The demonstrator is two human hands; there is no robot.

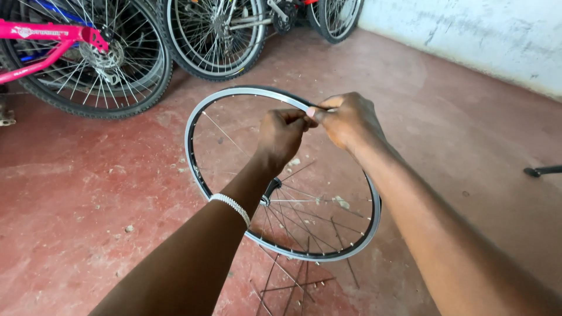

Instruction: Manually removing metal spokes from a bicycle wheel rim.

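Observation:
A bare bicycle wheel rim [193, 123], silver and black, is held tilted above the red floor. Only some spokes run from its hub [271, 190], mostly in the lower right half. My left hand [281, 134] and my right hand [345, 120] meet at the rim's far top edge. Both pinch there with closed fingers, seemingly on a thin spoke end or nipple too small to make out. A beaded bracelet [231, 208] circles my left wrist.
Loose spokes [293, 281] lie on the floor below the rim. Parked bicycles stand at the back: a pink-framed one [52, 35] at left and others' wheels [216, 35] beside it. A pale wall [468, 35] runs along the right. A dark bar end [541, 171] lies at right.

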